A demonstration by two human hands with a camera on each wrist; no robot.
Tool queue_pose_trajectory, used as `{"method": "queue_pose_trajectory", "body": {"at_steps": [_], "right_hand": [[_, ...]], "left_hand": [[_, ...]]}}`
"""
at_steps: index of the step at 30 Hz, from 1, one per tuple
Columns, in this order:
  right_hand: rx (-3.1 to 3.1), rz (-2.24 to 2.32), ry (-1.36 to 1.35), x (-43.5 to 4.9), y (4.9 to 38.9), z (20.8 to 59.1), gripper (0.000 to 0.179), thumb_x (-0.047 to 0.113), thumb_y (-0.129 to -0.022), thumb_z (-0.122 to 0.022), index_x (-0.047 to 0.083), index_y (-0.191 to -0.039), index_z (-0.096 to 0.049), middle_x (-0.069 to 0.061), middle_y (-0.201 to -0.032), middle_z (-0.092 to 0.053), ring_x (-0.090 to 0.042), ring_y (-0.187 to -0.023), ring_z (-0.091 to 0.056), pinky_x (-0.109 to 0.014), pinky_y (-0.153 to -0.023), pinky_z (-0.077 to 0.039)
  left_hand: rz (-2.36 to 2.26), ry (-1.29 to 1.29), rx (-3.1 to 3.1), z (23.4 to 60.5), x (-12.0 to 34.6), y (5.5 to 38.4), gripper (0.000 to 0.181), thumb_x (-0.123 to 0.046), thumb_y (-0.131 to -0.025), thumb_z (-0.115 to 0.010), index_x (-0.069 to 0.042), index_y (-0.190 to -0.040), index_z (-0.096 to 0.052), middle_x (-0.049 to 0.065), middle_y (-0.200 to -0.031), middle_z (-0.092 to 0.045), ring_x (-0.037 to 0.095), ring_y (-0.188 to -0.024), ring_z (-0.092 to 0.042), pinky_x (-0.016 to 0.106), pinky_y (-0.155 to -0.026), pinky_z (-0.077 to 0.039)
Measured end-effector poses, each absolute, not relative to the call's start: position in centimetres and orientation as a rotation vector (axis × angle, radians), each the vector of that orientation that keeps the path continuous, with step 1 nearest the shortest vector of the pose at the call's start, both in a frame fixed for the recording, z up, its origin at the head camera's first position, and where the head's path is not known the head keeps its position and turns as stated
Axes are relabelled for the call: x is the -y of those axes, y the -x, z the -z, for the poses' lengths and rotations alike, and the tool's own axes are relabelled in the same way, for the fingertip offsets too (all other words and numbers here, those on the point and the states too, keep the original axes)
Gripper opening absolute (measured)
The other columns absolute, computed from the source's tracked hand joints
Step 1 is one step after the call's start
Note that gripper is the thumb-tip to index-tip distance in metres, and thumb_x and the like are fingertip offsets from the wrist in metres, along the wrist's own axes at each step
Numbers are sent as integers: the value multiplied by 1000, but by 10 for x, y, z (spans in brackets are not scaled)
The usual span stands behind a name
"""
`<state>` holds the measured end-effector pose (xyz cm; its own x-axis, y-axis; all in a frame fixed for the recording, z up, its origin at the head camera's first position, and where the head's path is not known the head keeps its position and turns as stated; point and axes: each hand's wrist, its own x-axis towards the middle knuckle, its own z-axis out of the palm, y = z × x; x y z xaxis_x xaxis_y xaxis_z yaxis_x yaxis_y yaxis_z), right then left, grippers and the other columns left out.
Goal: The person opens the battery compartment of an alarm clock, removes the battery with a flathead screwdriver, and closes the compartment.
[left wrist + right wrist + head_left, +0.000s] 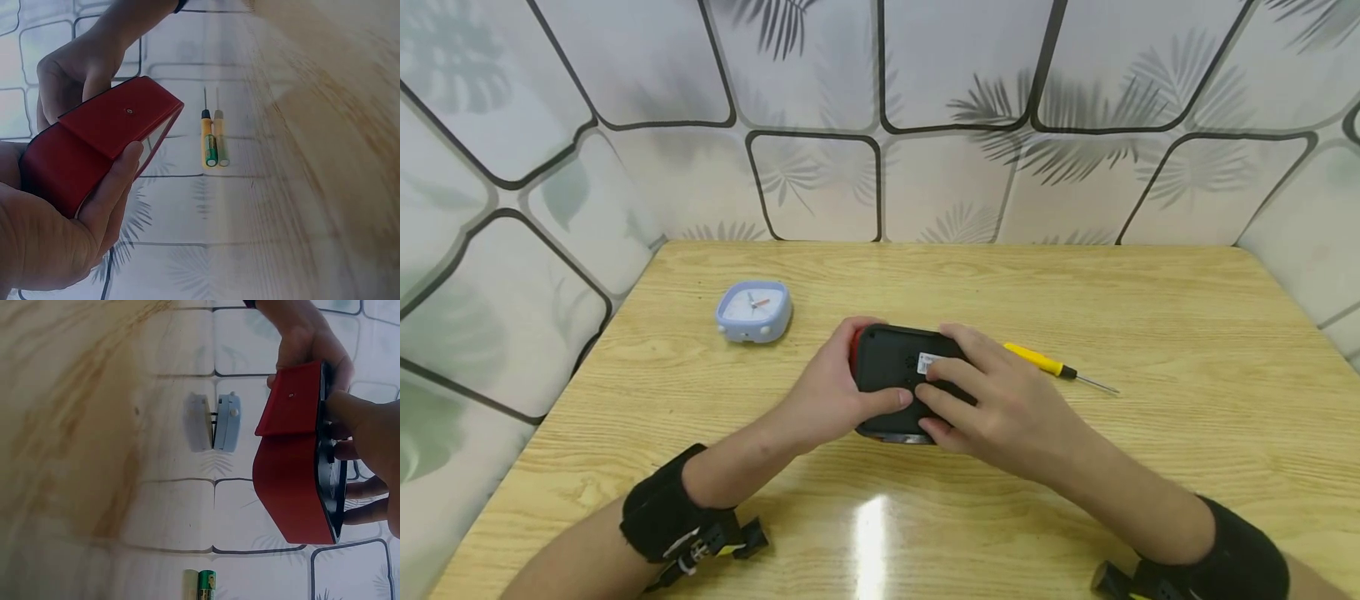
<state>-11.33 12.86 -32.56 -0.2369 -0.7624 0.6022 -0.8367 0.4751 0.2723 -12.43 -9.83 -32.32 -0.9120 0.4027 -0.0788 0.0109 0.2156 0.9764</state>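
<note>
Both hands hold a red-cased, box-shaped device with a black back panel [887, 371] facing up. My left hand [831, 392] grips its left end, thumb lying on the black panel and the other fingers along the red case [94, 137]. My right hand [992, 404] spreads bent fingers over the panel's right part, fingertips at a small white label [927, 362] and the lower edge. One right finger reaches the top edge. In the right wrist view the red case [290, 475] shows side-on, right fingers on its black face. Its front is turned away from the head view.
A yellow screwdriver [1060, 368] with a black collar lies to the right, beyond the right hand. A green battery [211, 150] appears near it in the left wrist view. A light-blue alarm clock [754, 311] stands at the back left. Patterned panels [820, 187] border the wooden table.
</note>
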Motion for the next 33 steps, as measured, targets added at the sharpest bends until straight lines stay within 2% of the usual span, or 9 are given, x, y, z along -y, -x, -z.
{"method": "queue_pose_trajectory", "body": {"at_steps": [5, 19, 23, 28, 33], "right_hand": [[2014, -86, -1309, -128, 112, 326, 37, 31, -102, -49, 7, -95, -76, -8, -96, -69, -43, -112, -62, -45, -97, -55], [1935, -10, -1284, -126, 112, 332, 40, 29, -104, -46, 7, -95, -77, -4, -93, -65, -45, -111, -65, -37, -69, -62], [1928, -7, -1295, -126, 112, 332, 40, 27, -104, -44, 5, -94, -77, -5, -91, -64, -45, -108, -66, -36, -65, -62], [1926, -11, -1298, -127, 112, 332, 40, 26, -104, -44, 5, -94, -77, -5, -90, -63, -44, -108, -67, -36, -66, -62], [1927, -18, -1310, -127, 112, 331, 39, 26, -104, -45, 5, -97, -78, -6, -92, -66, -41, -108, -68, -38, -72, -62]], "left_hand": [[-1722, -402, -2205, 322, 98, 124, 76, -8, -83, -79, -12, -144, -35, 16, -128, -52, 26, -100, -64, 35, -78, -61], [-1750, -376, -2213, 325, 99, 125, 75, -7, -83, -79, -11, -143, -36, 16, -127, -52, 27, -101, -65, 37, -79, -61], [-1766, -371, -2200, 326, 98, 125, 74, -6, -82, -79, -11, -143, -37, 16, -127, -52, 27, -101, -65, 36, -79, -61], [-1790, -362, -2167, 326, 98, 125, 73, -5, -82, -79, -10, -142, -37, 17, -128, -53, 27, -102, -65, 37, -79, -61], [-1830, -326, -2133, 326, 98, 125, 72, -4, -83, -78, -10, -142, -37, 17, -128, -54, 27, -102, -66, 38, -79, -61]]}}
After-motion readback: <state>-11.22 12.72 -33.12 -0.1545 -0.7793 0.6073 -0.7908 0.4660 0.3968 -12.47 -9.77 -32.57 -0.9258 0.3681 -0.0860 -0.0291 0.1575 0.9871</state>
